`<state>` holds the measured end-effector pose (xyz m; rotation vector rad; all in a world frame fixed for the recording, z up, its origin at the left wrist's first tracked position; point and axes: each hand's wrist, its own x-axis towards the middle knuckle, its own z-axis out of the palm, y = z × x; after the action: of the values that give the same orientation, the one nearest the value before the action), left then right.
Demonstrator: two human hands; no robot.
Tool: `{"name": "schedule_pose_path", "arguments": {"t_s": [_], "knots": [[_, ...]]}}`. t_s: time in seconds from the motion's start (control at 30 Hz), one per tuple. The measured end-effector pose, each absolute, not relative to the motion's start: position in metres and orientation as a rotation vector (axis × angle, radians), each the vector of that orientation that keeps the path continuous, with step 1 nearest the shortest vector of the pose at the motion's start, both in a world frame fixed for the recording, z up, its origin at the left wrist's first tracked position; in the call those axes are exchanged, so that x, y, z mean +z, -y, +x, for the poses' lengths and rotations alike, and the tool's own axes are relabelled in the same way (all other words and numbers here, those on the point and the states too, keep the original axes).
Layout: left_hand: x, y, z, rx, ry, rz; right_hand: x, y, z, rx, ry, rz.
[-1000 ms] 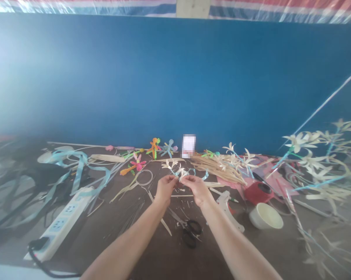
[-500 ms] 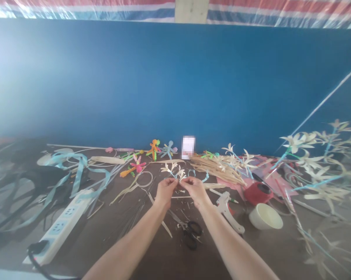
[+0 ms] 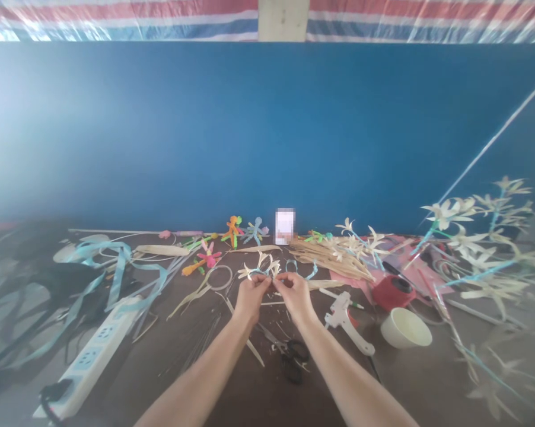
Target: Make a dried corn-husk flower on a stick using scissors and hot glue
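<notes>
My left hand (image 3: 252, 295) and my right hand (image 3: 295, 293) meet near the middle of the table, fingertips almost touching. Both pinch at a small spray of cream straw-like flowers (image 3: 264, 264) with a light blue wrapped stem. Petals fan out above the fingers, while the pinched part of the stem is mostly hidden. Beyond my right hand lies a curled light blue strip (image 3: 312, 270). Black-handled scissors (image 3: 289, 353) rest on the table between my forearms. A white glue gun (image 3: 348, 323) lies to the right of my right hand.
A white power strip (image 3: 89, 362) with a plug lies at left, near tangled blue ribbon (image 3: 124, 261). Dried husks (image 3: 334, 255) stretch behind my right hand. A red spool (image 3: 392, 292), cream cup (image 3: 405, 328) and tall flower sprays (image 3: 476, 255) occupy the right. A blue panel (image 3: 267, 130) stands behind.
The flower spray in my fingers has turned, its blossoms now leaning further left and spreading wider. My hands stay close together, and the camera view has shifted slightly.
</notes>
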<state>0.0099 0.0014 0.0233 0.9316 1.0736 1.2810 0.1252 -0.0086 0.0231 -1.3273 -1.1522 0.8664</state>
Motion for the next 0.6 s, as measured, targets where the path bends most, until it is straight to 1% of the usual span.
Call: {"name": "schedule_pose_path", "arguments": {"t_s": [0.33, 0.6], "knots": [[0.029, -0.003, 0.008, 1.259, -1.073, 1.048, 0.029, 0.014, 0.115, 1.019, 0.987, -1.218], [0.035, -0.006, 0.008, 1.253, -1.064, 1.116, 0.039, 0.017, 0.111, 1.068, 0.86, -1.12]]}}
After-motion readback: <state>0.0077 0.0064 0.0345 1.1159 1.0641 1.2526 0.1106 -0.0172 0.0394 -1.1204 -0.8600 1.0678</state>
